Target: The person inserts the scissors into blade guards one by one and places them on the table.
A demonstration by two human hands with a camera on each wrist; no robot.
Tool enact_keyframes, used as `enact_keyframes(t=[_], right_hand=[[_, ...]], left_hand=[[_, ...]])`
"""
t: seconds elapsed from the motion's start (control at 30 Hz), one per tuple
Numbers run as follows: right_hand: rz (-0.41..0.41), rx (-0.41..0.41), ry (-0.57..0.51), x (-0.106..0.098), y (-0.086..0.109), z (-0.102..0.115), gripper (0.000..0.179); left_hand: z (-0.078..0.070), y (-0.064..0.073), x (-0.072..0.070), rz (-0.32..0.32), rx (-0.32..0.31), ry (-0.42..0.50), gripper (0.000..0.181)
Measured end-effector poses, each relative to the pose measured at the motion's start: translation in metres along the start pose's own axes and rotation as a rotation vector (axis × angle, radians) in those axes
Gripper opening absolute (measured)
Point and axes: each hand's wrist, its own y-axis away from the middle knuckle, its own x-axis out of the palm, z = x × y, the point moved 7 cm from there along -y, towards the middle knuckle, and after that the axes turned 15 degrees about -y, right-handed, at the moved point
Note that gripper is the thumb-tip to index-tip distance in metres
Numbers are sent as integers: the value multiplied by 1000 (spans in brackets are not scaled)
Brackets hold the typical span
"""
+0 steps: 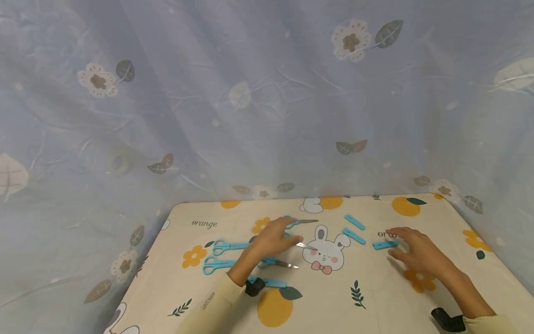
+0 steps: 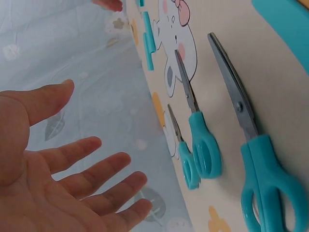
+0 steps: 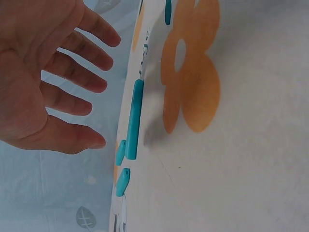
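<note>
My left hand (image 1: 273,239) hovers over three bare-bladed scissors with turquoise handles, fingers spread and nothing in them. The nearest scissors (image 2: 244,113) lie large in the left wrist view, with the middle scissors (image 2: 195,111) and far scissors (image 2: 181,145) beyond. Over on the right, my right hand (image 1: 419,253) is held above the cloth with fingers apart, also holding nothing. Close to its fingertips lies a slim blue blade cover (image 1: 385,245). Two more blade covers, one farther back (image 1: 354,221) and one in front (image 1: 353,236), rest between the hands.
Left of my left forearm lie scissors with blue-covered blades, one behind (image 1: 229,246) and one in front (image 1: 219,264). Another blue covered blade (image 1: 269,282) shows past the wrist. A patterned cloth (image 1: 325,301) covers the table, and a pale curtain (image 1: 267,116) hangs behind it.
</note>
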Motion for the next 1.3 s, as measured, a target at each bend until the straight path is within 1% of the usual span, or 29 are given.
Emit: enact_keyframes(t=[0.13, 0.23, 0.37, 0.57, 0.73, 0.83, 1.17, 1.3], right_hand=[[3, 19, -3, 1, 0, -1, 61], [2, 19, -8, 1, -1, 0, 60], [2, -2, -19, 4, -5, 1, 59], [-8, -37, 0, 6, -10, 0, 59], [-16, -63, 4, 8, -10, 1, 58], [-16, -63, 5, 8, -12, -1, 56], [0, -71, -15, 12, -20, -2, 54], [9, -81, -14, 13, -23, -6, 56]], left_hand=[[-5, -7, 5, -4, 40, -19, 58], [-6, -11, 7, 8, 48, -26, 58], [-2, -16, 12, 27, 26, -29, 59], [8, -18, 19, 52, -6, -25, 57], [17, -18, 25, 76, -22, -69, 56], [21, -18, 28, 92, -41, -94, 56], [29, -18, 35, 79, -49, -97, 50], [32, -18, 36, 70, -44, -70, 50]])
